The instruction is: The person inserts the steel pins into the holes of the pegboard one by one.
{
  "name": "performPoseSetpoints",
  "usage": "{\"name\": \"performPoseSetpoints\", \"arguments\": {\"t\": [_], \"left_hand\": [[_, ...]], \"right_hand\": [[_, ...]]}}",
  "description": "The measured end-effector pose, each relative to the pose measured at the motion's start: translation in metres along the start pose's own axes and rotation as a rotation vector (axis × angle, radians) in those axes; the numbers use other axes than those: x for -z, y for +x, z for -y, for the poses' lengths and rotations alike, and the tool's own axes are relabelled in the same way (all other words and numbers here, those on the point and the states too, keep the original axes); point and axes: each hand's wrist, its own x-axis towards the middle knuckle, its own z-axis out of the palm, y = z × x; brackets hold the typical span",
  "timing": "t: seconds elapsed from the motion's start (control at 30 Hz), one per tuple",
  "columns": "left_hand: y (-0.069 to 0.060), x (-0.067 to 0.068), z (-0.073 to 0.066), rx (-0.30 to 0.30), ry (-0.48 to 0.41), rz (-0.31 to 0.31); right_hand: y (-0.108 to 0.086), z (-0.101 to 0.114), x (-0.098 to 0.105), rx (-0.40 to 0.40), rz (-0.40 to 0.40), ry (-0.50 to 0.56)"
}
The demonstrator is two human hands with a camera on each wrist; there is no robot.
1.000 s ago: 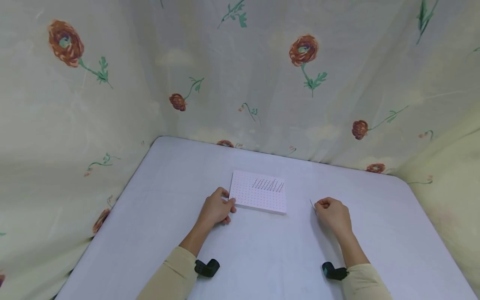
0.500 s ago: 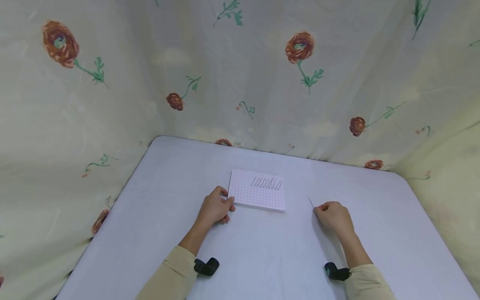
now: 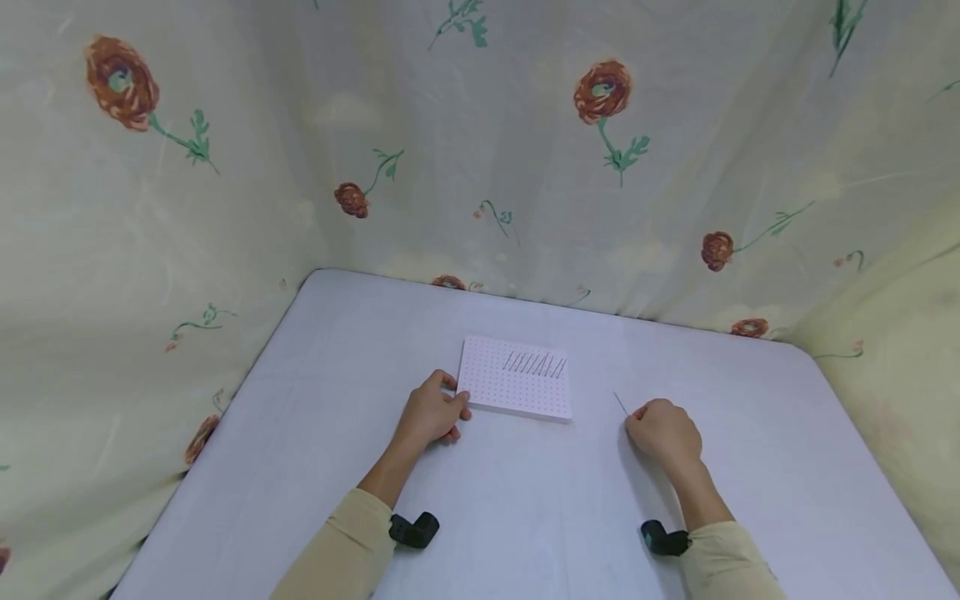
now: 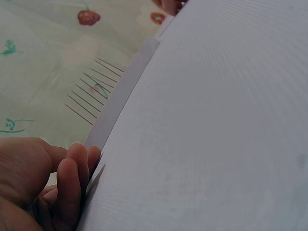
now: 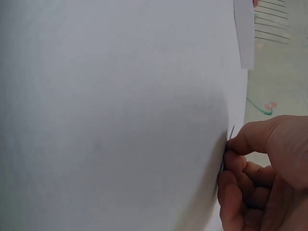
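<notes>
A white board (image 3: 517,393) with rows of small holes lies flat on the table. Several thin dark pins (image 3: 535,365) stand in a row along its far right part, some leaning. My left hand (image 3: 431,412) holds the board's near left corner, with the thumb at the front edge; the left wrist view shows its fingers curled at the board's side (image 4: 120,96). To the right, apart from the board, my right hand (image 3: 665,428) pinches one thin pin (image 3: 621,403) between thumb and fingertips. That pin's tip (image 5: 232,132) pokes out past the fingers in the right wrist view.
A white cloth covers the table (image 3: 525,500). Flower-patterned curtain (image 3: 450,125) hangs behind and at both sides of the table. A black wrist camera sits on each forearm (image 3: 414,531).
My right hand has shifted and turned slightly, and the pin in it now slants more to the left. The left hand and the board stay as they were.
</notes>
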Motion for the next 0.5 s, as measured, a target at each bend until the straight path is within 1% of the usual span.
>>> {"name": "performPoseSetpoints", "arguments": {"t": [0.23, 0.4, 0.5], "left_hand": [[-0.0005, 0.0004, -0.0005, 0.013, 0.007, 0.0], [0.0011, -0.0004, -0.0005, 0.012, 0.002, -0.006], [0.0011, -0.0017, 0.0008, 0.019, 0.006, 0.003]], "right_hand": [[0.0023, 0.0024, -0.0039, -0.002, 0.047, -0.017], [0.0046, 0.0045, -0.0042, 0.01, 0.056, -0.058], [0.0042, 0.0043, -0.0058, -0.002, 0.078, -0.073]]}}
